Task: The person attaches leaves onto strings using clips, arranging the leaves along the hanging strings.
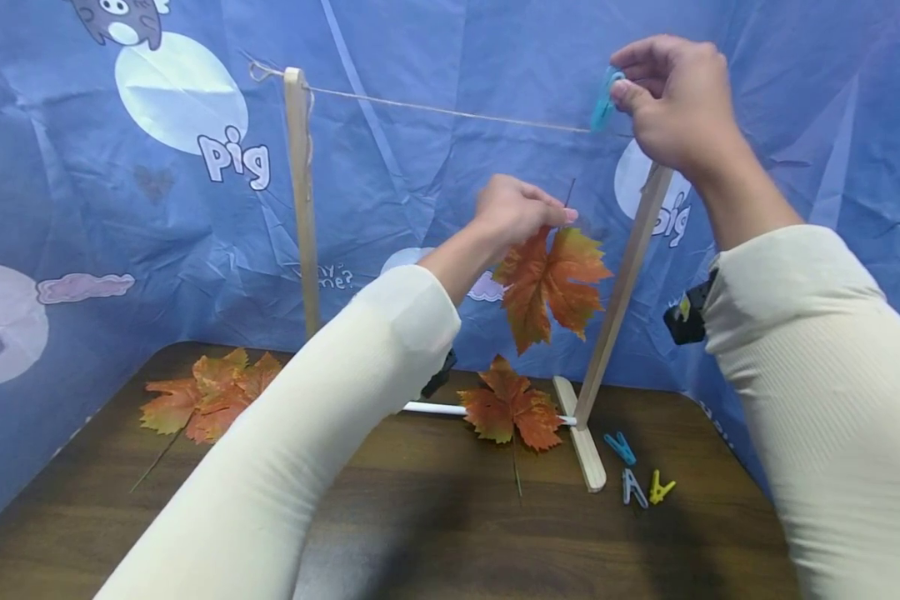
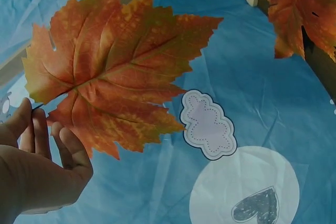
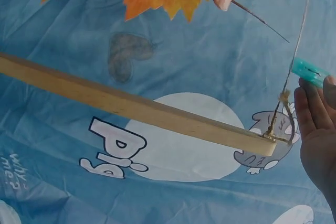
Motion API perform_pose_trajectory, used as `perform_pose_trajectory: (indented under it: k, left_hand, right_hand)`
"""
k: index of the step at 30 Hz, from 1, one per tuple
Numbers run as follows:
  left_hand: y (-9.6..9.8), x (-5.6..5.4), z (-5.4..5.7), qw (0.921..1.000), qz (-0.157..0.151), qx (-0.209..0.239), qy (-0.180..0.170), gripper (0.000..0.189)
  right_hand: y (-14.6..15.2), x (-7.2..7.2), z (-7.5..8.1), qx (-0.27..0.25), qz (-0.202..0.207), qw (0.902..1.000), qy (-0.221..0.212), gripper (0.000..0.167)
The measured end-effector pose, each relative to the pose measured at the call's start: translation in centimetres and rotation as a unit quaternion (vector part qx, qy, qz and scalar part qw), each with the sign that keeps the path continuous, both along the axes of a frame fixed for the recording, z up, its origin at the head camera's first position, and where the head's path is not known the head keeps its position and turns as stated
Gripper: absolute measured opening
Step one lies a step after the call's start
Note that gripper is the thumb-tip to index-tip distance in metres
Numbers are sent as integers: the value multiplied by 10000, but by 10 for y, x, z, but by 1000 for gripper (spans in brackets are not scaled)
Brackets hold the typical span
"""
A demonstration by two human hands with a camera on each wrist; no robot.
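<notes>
Orange maple leaf (image 1: pixel 551 279) hangs blade-down beneath the right-hand part of the string (image 1: pixel 450 112), its stem pointing up toward the string but apart from it. Thumb and fingers of the left hand (image 1: pixel 521 208) pinch that stem just above the blade, below the string. At the string's right end, the right hand (image 1: pixel 678 104) pinches a teal clothespin (image 1: pixel 607 100) between thumb and fingers; the clothespin's lower end meets the string, though I cannot tell whether it is clipped on. Wooden posts carry the string: the left post (image 1: pixel 302 217) under its tied left end, the right post (image 1: pixel 621 300) leaning under its right end. Well below the string, on the brown table (image 1: pixel 420 533), lie a single leaf (image 1: pixel 498 404) toward its right part, a leaf cluster (image 1: pixel 210 396) out past its left end, and, beyond its right end, a blue clothespin (image 1: pixel 619 448), a grey clothespin (image 1: pixel 633 488) and a yellow clothespin (image 1: pixel 658 488). Behind the string hangs a blue printed cloth (image 1: pixel 450 50).
</notes>
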State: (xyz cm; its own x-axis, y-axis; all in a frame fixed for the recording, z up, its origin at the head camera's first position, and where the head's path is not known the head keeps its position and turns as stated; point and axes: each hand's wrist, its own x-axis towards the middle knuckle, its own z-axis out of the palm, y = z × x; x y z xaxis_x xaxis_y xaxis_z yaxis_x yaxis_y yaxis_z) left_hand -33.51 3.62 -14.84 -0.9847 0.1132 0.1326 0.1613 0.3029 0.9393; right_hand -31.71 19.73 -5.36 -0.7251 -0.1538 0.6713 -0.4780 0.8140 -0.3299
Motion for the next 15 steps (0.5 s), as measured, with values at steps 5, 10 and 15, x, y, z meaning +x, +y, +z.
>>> perform_pose_trajectory:
  k: [5,10,15]
  left_hand:
    - [4,0,2,9999,82,-113,22,8]
    - [4,0,5,9995,121,-277,122,10]
    - [4,-1,6,9982,134,-515,264,11]
  right_hand:
    - [0,0,-1,236,-137,9996,-83,37]
    - [0,-2,-3,404,-40,9989,-220,35]
    - [-1,-3,-4,484,60,9984,-287,34]
